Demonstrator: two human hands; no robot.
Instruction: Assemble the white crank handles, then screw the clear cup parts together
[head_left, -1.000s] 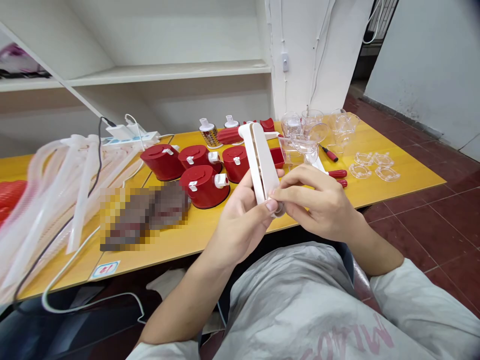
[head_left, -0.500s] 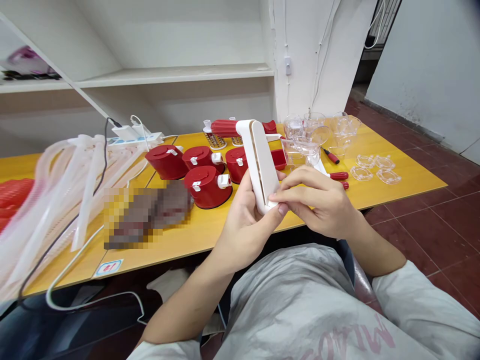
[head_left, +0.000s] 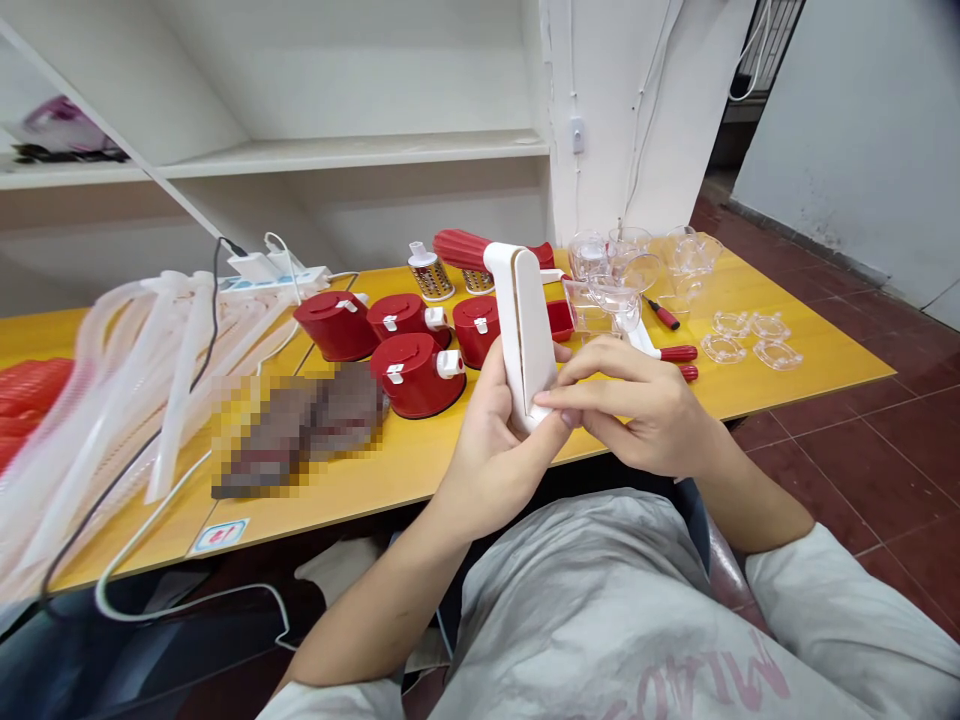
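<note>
Above the table's front edge I hold a white crank handle [head_left: 534, 325], its ribbed red grip [head_left: 463, 247] sticking out to the left at the top. A narrow slit runs down the side of its white arm. My left hand [head_left: 487, 455] is closed around the lower part, thumb across the bottom end. From the right, my right hand [head_left: 645, 405] pinches at that same bottom end, its fingertips close to the left thumb. Whether a small part sits under those fingertips cannot be seen. Red round housings [head_left: 417, 375] with white fittings stand just left of my hands.
Metal grater drums [head_left: 431, 272] stand behind the housings. On the right are clear plastic hoppers [head_left: 619, 280], a screwdriver [head_left: 661, 312] and flat clear rings [head_left: 777, 354]. Translucent plastic sleeves [head_left: 112, 400], cables and a power strip [head_left: 277, 278] lie left, beside a blurred dark item.
The crank handle has tilted slightly, its top and red grip shifting a little to the right. Both hands keep their hold near its bottom end.
</note>
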